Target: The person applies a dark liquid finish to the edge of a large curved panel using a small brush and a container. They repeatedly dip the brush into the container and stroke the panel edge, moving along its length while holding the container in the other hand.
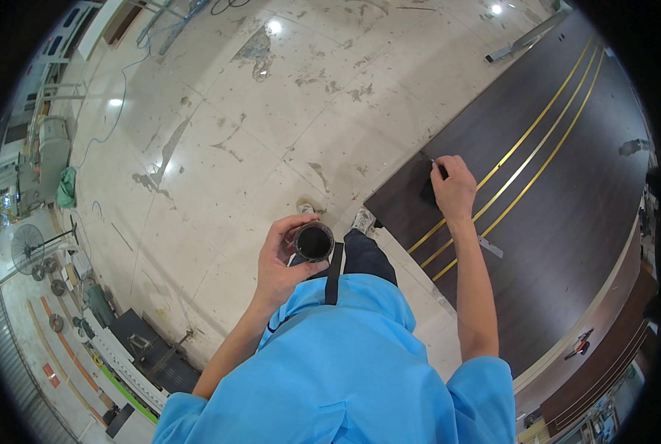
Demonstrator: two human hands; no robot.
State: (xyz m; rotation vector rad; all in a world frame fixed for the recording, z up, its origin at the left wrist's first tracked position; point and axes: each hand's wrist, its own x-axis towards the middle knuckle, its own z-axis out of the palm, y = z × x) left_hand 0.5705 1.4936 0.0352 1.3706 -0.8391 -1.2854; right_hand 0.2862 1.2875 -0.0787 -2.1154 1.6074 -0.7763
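Note:
My left hand (277,259) is wrapped round a round, open-topped cup (315,243) with a dark inside, held in front of my waist. My right hand (454,185) reaches out over a large dark wood-look panel (545,222), near its left corner. Its fingers are closed in a pinch, and a small dark thing partly shows at them, too hidden to name. Three yellow stripes (521,166) run along the panel, just right of that hand. A small pale metal piece (491,247) lies on the panel beside my right forearm.
A metal bar (526,38) lies past the panel's far left edge. Pliers-like red and black tool (579,346) rests at the right. To the left stand a fan (28,248), a black metal case (149,344) and a blue cable (125,81) on the stained tile floor (219,148).

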